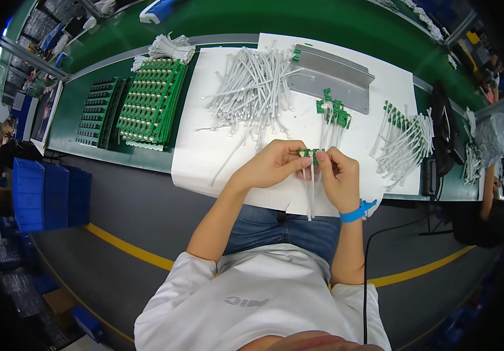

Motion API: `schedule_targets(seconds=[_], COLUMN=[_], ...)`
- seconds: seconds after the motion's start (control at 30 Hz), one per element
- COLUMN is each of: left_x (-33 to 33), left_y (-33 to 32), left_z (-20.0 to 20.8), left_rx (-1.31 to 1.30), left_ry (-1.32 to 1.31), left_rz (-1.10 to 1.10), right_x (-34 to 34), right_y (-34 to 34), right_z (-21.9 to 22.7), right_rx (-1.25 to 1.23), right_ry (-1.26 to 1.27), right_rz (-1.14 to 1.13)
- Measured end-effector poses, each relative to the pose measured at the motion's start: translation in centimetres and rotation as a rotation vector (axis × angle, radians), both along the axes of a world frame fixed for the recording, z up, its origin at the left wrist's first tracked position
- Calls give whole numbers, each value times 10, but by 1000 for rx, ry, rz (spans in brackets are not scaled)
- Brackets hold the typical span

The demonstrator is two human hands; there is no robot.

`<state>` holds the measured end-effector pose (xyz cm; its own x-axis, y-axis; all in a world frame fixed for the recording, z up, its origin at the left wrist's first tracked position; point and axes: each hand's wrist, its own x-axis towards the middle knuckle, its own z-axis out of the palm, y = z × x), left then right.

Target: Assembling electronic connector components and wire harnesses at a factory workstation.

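Observation:
Over the front part of the white sheet (205,158), my left hand (274,165) and my right hand (340,178) meet at a small strip of green circuit board (309,153). Both hands pinch it between thumb and fingers, one at each end. White cables (311,202) hang down from the strip toward my lap. Just beyond my hands lies a cluster of green boards with white cables (335,114), at the foot of an L-shaped grey metal plate (331,82). A blue strap (354,213) circles my right wrist.
A loose heap of white cables (252,88) spreads left of centre. Further left stand stacked green board panels (149,105) and panels with black parts (97,111). More cabled boards (407,140) lie at right. Blue bins (44,196) stand on the floor; a black cord (367,263) runs beside my right arm.

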<state>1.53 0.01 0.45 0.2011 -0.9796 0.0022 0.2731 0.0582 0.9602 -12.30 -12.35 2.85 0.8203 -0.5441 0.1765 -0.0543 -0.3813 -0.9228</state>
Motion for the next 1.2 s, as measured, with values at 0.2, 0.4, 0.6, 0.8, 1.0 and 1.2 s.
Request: schedule_targets(seconds=[0.2, 0.4, 0.6, 0.8, 1.0, 1.2], left_x=[4, 5, 0, 0, 2, 1], left_y=[7, 5, 2, 4, 3, 3], left_z=[3, 5, 14, 2, -1, 4], left_rx=[-2, 15, -9, -55, 8, -43], left_ry=[14, 126, 82, 78, -7, 19], left_rz=[-49, -56, 45, 105, 42, -25], right_x=[-2, -3, 24, 9, -1, 1], right_y=[1, -6, -58, -58, -3, 0], right_z=[3, 5, 15, 25, 23, 5], right_rx=[189, 383, -207, -351, 15, 28], right_ry=[96, 34, -3, 143, 159, 76], right_rz=[179, -19, -293, -244, 139, 174])
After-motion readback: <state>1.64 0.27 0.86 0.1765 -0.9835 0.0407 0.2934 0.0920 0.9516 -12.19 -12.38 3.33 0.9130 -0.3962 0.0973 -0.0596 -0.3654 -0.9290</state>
